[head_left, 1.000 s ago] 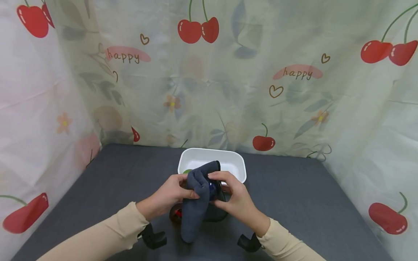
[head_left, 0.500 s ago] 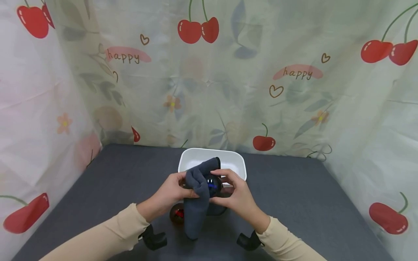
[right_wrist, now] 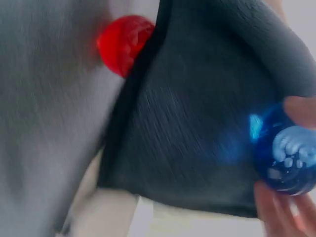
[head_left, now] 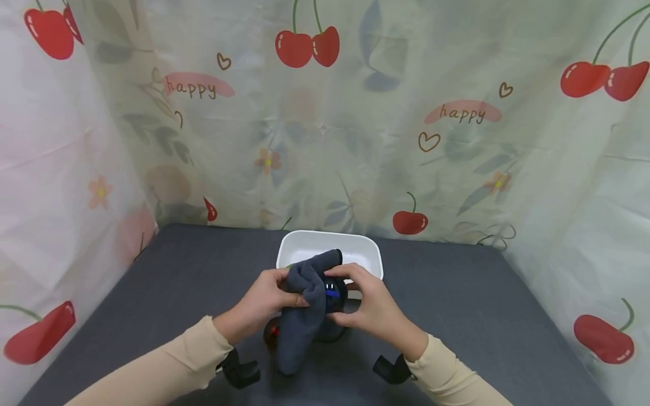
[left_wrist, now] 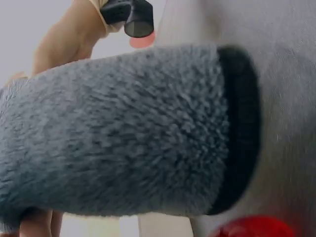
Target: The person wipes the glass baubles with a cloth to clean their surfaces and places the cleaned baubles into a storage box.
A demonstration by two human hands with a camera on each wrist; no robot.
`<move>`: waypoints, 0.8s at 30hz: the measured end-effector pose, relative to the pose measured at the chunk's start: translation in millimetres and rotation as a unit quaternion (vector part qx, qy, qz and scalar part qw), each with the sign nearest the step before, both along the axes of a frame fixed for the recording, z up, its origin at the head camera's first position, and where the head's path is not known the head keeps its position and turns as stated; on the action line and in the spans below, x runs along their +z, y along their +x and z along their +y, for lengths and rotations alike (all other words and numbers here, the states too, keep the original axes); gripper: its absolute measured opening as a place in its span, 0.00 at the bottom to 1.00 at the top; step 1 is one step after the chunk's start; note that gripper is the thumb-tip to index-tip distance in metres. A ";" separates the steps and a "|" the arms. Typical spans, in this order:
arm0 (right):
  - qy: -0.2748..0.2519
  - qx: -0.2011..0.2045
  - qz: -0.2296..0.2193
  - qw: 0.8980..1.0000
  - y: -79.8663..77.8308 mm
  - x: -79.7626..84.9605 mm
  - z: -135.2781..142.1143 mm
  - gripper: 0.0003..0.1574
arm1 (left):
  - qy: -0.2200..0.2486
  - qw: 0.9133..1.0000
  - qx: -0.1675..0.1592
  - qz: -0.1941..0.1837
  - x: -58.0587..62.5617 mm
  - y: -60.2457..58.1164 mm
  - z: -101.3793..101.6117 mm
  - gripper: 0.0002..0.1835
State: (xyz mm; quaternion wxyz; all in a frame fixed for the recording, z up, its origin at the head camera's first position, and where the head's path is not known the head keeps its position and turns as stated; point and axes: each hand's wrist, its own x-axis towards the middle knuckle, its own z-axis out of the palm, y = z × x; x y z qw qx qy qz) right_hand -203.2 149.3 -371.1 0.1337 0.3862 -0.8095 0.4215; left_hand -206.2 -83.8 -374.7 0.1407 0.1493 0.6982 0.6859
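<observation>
A dark grey plush cloth (head_left: 302, 338) with a black edge hangs from my left hand (head_left: 259, 301), which grips it between thumb and fingers. In the left wrist view the cloth (left_wrist: 118, 133) hides most of that hand. My right hand (head_left: 373, 304) holds a shiny, see-through blue ball (head_left: 335, 293) between thumb and fingertips, against the right side of the cloth. The blue ball (right_wrist: 286, 168) shows clearly in the right wrist view, beside the cloth's hanging flap (right_wrist: 197, 113). A shiny red ball (head_left: 271, 332) lies on the table, partly behind the cloth.
Behind the hands a white plastic tray (head_left: 355, 243) stands on the dark grey table (head_left: 213, 254). A sliver of something green (head_left: 290, 265) shows at its near left, mostly covered. A cherry-patterned curtain (head_left: 325, 141) encloses the back and sides.
The cloth's lower end has swung left, covering more of the red ball. The blue ball has shifted slightly between the hands and shows more than a second ago. The left hand stays nearly still.
</observation>
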 end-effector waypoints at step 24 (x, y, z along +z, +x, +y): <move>-0.036 0.009 0.018 0.999 -5.1 -10.6 -0.2 0.41 | 0.020 1.000 0.002 -0.020 -1.9 1.1 3.8 0.31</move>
